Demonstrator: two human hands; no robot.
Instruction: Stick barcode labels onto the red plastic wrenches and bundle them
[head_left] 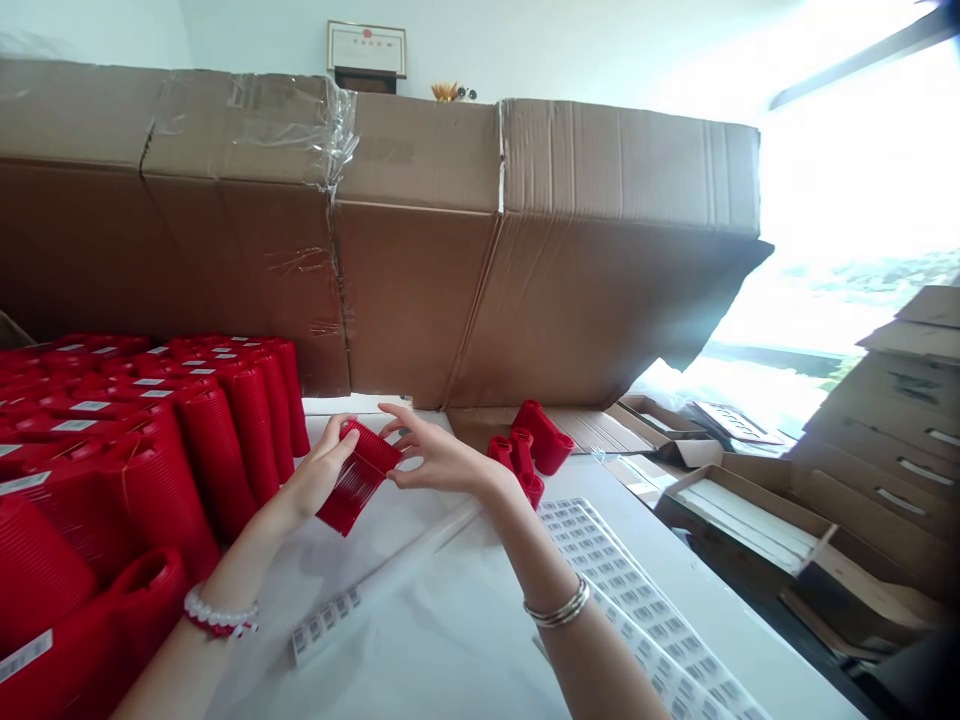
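My left hand (319, 470) is closed on a small red ribbed plastic piece (356, 485), gripping it by its upper left side. The piece is tilted above the white table. At its right corner is my right hand (431, 450), fingers spread and apart, with the thumb close to the edge; I cannot tell whether it touches. Below them a cut strip of barcode labels (326, 625) lies on the table. Sheets of barcode labels (622, 580) lie to the right, partly under my right forearm.
Rows of stacked red plastic pieces (202, 430) with white labels fill the left side. A few loose red pieces (544, 437) lie beyond my right hand. A large cardboard box (420, 290) overhangs the back. Open cartons (750, 510) and stacked boxes (900, 430) stand at the right.
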